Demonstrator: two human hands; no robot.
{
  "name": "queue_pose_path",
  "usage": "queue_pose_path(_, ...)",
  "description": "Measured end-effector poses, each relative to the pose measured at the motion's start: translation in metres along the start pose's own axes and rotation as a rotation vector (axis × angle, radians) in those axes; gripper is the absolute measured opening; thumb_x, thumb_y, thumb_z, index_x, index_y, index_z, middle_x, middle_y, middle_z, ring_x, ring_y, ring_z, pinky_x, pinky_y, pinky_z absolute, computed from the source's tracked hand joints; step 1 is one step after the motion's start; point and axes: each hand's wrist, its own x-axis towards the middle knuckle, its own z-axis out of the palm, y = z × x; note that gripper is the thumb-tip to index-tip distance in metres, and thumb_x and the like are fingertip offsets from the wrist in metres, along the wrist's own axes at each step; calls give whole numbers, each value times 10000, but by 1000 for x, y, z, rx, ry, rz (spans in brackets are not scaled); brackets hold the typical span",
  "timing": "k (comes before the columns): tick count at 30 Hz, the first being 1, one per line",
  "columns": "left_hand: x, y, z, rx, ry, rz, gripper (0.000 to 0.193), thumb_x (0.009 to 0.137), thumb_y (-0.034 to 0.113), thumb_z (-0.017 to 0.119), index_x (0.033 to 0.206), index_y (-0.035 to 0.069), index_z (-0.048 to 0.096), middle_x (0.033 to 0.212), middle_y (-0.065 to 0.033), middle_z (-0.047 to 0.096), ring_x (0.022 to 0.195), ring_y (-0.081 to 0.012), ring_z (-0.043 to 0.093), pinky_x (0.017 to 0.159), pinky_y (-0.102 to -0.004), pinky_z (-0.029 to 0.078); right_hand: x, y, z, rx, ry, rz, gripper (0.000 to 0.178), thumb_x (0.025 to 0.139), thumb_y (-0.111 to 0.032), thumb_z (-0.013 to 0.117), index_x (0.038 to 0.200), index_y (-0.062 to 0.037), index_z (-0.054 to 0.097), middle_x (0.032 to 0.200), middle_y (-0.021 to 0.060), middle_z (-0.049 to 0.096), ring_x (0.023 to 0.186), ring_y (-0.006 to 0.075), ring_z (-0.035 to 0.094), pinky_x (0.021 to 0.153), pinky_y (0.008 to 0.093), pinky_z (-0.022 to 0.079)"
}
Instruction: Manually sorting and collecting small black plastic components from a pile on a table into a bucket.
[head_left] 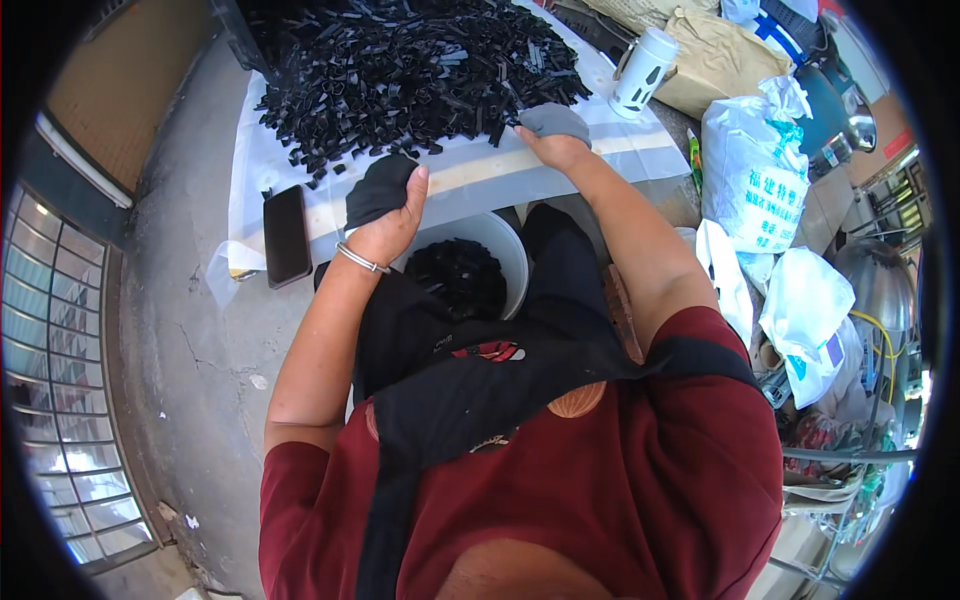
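My left hand, in a black covering over the fingers and with a bangle at the wrist, is at the near edge of the table. Its fingers are curled with the thumb alongside; what they hold, if anything, is hidden. A grey covering wraps the fingers of my right hand, at the near right edge of a heap of small black strips. Thumb and fingers are closed together there, close to a few loose pieces. Below, between my knees, a white bucket holds more black pieces.
A black phone lies on the left of the white-covered table. A white lidded cup stands at its far right. White sacks and plastic bags crowd my right side. A barred window is on the left.
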Motion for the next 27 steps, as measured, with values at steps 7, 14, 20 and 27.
queue_pose_path(7, -33, 10, -1, -132, -112, -53, 285, 891, 277, 456, 822, 35, 590, 703, -117, 585, 651, -269, 576, 618, -337, 448, -29, 6, 5, 931, -108, 293, 401, 856, -410, 475, 957, -42, 598, 822, 99, 591, 758, 194, 558, 668, 323, 443)
queue_pose_path(14, -47, 25, -15, -366, -179, -402, 390, 911, 334, 400, 752, 25, 578, 602, -77, 570, 528, -192, 535, 536, -304, 424, -73, -37, -15, 880, -340, 80, 354, 851, -359, 521, 1095, -103, 531, 755, 83, 565, 653, 175, 502, 598, 321, 416)
queue_pose_path(20, -55, 16, -5, -623, -291, -667, 419, 915, 340, 377, 720, 27, 576, 579, -59, 549, 494, -151, 512, 477, -281, 395, -108, -84, -27, 474, -65, -504, 340, 862, -294, 462, 1120, -74, 492, 911, 167, 593, 858, 359, 553, 757, 431, 422)
queue_pose_path(27, -58, 13, -4, -577, -330, -606, 416, 916, 331, 364, 738, 10, 559, 632, -153, 551, 598, -309, 539, 573, -370, 411, -118, -98, -24, 395, 59, -563, 204, 816, -215, 551, 908, -37, 591, 791, 125, 588, 738, 320, 544, 663, 402, 431)
